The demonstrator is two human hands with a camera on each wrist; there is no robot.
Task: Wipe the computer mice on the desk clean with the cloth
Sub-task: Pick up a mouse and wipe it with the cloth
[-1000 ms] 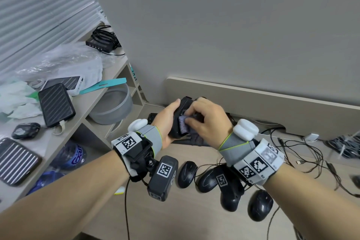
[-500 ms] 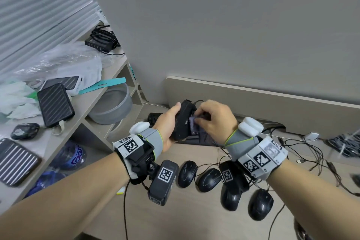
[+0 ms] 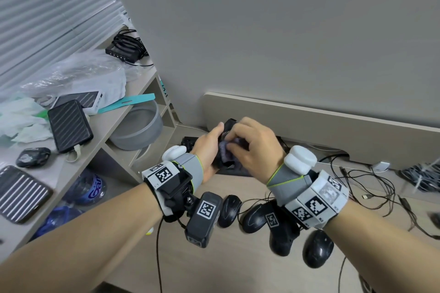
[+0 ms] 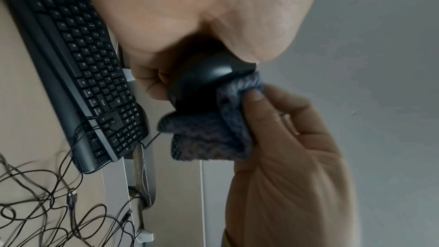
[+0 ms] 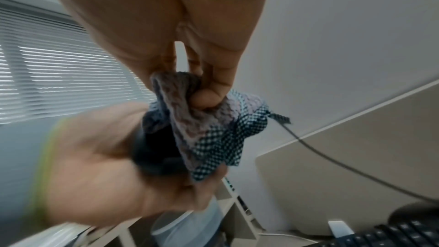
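Observation:
My left hand (image 3: 207,150) grips a black mouse (image 3: 229,124) lifted above the back of the desk; the same mouse (image 4: 202,80) shows in the left wrist view, clamped between thumb and fingers. My right hand (image 3: 252,147) pinches a folded purple-grey knitted cloth (image 3: 226,150) and presses it against the mouse's side. In the wrist views the cloth (image 4: 211,136) (image 5: 202,127) wraps round the mouse's lower edge. Several more black mice lie in a row on the desk below my wrists, among them one (image 3: 229,207) on the left and one (image 3: 317,248) on the right.
A black keyboard (image 4: 78,59) lies at the back of the desk under my hands. Loose black cables (image 3: 371,188) sprawl to the right. At left stands a shelf (image 3: 112,123) with power banks, a plastic bag and a grey bowl (image 3: 140,128).
Both hands have stayed raised with the mouse. The right hand has slid the cloth along the mouse, and the left hand has turned the mouse slightly.

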